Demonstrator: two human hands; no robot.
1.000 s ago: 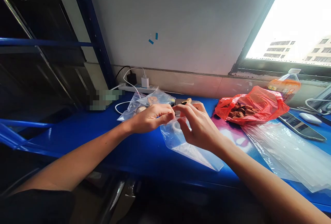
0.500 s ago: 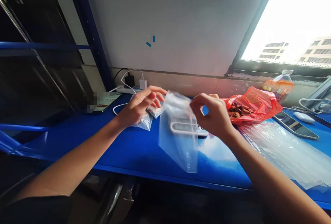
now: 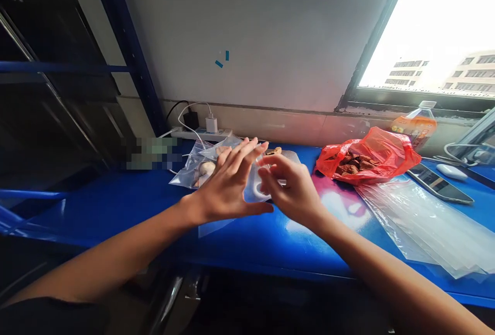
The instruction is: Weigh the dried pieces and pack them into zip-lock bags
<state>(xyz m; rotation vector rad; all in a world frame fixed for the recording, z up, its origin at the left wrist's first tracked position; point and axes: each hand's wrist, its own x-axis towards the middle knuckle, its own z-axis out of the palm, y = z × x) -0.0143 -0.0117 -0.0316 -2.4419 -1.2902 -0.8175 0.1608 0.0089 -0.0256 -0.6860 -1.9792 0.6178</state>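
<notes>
My right hand (image 3: 292, 188) is closed, its fingertips pinched on a clear plastic bag (image 3: 217, 227). The bag hangs between my two hands, and part of it shows below my left wrist. My left hand (image 3: 228, 185) is beside the bag with fingers spread and thumb stretched out toward my right hand. Behind the fingers, a white scale (image 3: 258, 189) is mostly hidden. A brown dried piece (image 3: 274, 151) shows just beyond my right hand. Left of my fingers lies a clear bag with pale rounded pieces (image 3: 207, 168) in it.
A red plastic bag (image 3: 400, 157) of brown pieces stands at right on the blue table (image 3: 116, 201). Near it lie flat clear bags (image 3: 436, 227), a phone (image 3: 441, 184), a white mouse (image 3: 451, 172) and an orange-labelled bottle (image 3: 417, 123). A power strip (image 3: 220, 133) is by the wall.
My hands have come closer together, and my right hand has moved left with the clear bag. The left hand has turned and spread its fingers. The view has shifted slightly.
</notes>
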